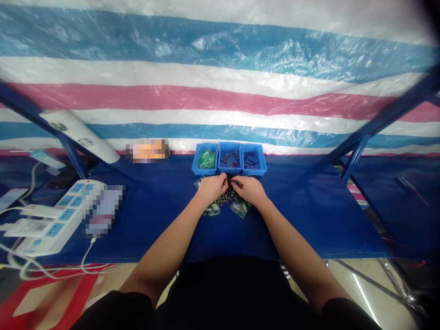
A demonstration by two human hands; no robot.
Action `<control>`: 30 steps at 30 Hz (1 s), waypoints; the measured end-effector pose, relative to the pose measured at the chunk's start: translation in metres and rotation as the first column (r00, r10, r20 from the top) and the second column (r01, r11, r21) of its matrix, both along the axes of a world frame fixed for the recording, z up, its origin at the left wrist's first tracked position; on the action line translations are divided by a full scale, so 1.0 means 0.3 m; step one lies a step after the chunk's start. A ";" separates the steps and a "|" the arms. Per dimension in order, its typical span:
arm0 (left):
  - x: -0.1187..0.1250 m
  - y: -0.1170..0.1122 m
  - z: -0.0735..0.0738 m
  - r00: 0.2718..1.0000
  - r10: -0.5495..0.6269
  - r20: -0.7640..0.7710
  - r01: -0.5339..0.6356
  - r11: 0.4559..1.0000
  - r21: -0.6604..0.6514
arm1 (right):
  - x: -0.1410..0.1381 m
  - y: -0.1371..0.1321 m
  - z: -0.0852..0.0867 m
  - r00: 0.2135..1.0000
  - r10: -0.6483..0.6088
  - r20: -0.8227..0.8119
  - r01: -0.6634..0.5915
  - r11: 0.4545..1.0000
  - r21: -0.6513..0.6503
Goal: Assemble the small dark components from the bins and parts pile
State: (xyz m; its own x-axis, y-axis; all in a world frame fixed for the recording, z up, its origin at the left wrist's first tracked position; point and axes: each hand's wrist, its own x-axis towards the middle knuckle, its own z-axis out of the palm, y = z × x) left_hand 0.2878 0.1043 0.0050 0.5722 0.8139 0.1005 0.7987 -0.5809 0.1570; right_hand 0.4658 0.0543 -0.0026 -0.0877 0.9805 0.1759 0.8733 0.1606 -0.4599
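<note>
The left hand (213, 189) and the right hand (250, 189) meet low over the blue bench (309, 220), thumbs turned toward each other, with a narrow gap between them; the fingers of both hands are bent inward, tips drawn close to the thumbs; whether a small piece sits between them I cannot tell, since the tips are too small and dark to read.

Below and between the hands lies a loose heap of small brass-coloured metal parts (225, 197) on the bench; a clear packet (240, 208) with small pieces inside lies just below the right hand, and another packet (212, 210) lies below the left wrist, partly covered by it.

Just beyond the hands, three blue bins stand side by side in a row; the left bin (205, 172) holds green pieces (206, 159); the middle bin (229, 170) holds scattered brass-coloured parts like those in the heap; the right bin (254, 173) holds thin dark pieces (251, 161).

To the left of the bins, well apart, is an orange box (147, 150), its surface blurred; farther left a white tube (82, 137) leans at a slant; nearer the person, a white power strip (63, 215) carries plugs and cables, with a blurred phone (105, 211) just beside it, a white cable at its lower end; a striped sheet (220, 101) in blue, white and red hangs behind the bench.
</note>
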 end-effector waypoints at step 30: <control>-0.012 -0.024 0.050 0.767 0.054 0.639 0.117 0.968 -0.222 | -0.018 -0.001 0.009 0.895 0.108 -0.433 -0.025 0.981 0.192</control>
State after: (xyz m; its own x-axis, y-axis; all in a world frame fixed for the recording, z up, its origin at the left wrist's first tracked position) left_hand 0.2843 0.0971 0.0201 0.4712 0.8433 0.2587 0.4457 -0.4807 0.7551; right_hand 0.4605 0.0541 0.0002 -0.0247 0.9241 0.3814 0.5725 0.3259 -0.7524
